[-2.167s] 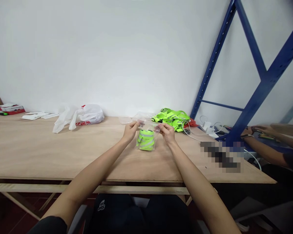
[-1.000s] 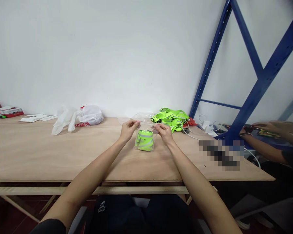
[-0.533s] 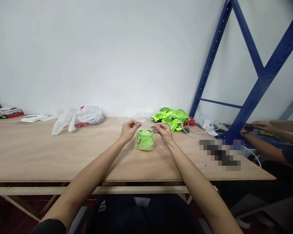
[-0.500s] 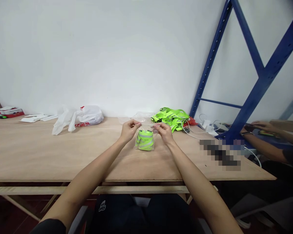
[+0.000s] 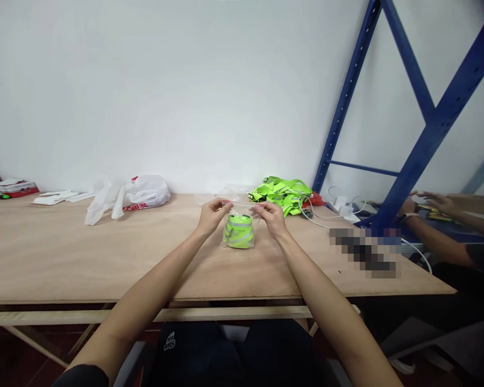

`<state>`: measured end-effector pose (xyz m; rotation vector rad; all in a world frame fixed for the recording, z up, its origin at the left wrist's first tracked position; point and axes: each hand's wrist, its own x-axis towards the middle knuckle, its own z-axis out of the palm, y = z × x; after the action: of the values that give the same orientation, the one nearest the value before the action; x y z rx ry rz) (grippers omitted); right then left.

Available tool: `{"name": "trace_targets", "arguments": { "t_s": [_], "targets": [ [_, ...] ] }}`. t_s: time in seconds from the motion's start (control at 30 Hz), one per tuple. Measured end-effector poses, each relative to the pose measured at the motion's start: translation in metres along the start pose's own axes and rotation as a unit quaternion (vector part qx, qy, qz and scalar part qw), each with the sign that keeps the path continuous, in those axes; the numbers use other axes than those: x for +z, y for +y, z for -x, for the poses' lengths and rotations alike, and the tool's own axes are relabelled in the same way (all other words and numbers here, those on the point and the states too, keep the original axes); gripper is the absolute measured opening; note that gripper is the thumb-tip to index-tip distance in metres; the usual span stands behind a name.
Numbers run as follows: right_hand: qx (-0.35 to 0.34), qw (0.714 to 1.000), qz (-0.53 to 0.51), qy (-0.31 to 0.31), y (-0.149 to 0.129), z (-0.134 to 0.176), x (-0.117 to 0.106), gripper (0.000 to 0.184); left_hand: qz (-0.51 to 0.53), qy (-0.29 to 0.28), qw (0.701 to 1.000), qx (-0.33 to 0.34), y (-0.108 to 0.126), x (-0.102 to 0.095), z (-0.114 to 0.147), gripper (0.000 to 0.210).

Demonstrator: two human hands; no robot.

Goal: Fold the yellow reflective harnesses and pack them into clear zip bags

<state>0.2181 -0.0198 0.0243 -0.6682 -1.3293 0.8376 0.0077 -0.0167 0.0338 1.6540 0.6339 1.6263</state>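
A clear zip-lock bag [image 5: 257,230] hangs upright in front of me, close above the wooden table [image 5: 116,263]. Inside it lies a rolled neon-yellow reflective strap [image 5: 239,232] with silvery bands and dark pieces at its top. My left hand [image 5: 213,216] pinches the bag's upper left corner between thumb and fingers. At the upper right corner, my right hand [image 5: 272,217] grips the bag the same way. A reddish line runs along the bag's top edge between both hands.
Behind the bag lie a heap of neon-yellow reflective straps [image 5: 284,192] and clear plastic bags [image 5: 234,191]. A white plastic bag [image 5: 149,191] sits left. A blue metal frame [image 5: 413,145] and white cable [image 5: 318,219] stand right, near another person's hands [image 5: 438,203].
My hands stay on the bag's top corners, nearly unmoved. At the right, the other person's hands have shifted and their fingers are more spread.
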Motion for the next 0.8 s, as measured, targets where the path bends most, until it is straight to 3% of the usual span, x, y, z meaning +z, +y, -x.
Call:
{"name": "trace_targets", "arguments": {
  "t_s": [0.33, 0.6, 0.8],
  "targets": [
    [-0.001, 1.000, 0.007, -0.019, -0.001, 0.000, 0.002, 0.032, 0.004, 0.007, 1.000, -0.009, 0.005, 0.004, 0.003, 0.033],
    [-0.014, 1.000, 0.021, -0.008, -0.003, 0.000, 0.003, 0.033, -0.010, -0.058, 0.998, -0.039, 0.000, 0.013, 0.011, 0.040],
    [-0.016, 0.999, 0.034, -0.019, -0.006, 0.003, 0.002, 0.034, -0.013, -0.076, 0.996, -0.047, -0.001, 0.019, 0.015, 0.044]
  ]
}}
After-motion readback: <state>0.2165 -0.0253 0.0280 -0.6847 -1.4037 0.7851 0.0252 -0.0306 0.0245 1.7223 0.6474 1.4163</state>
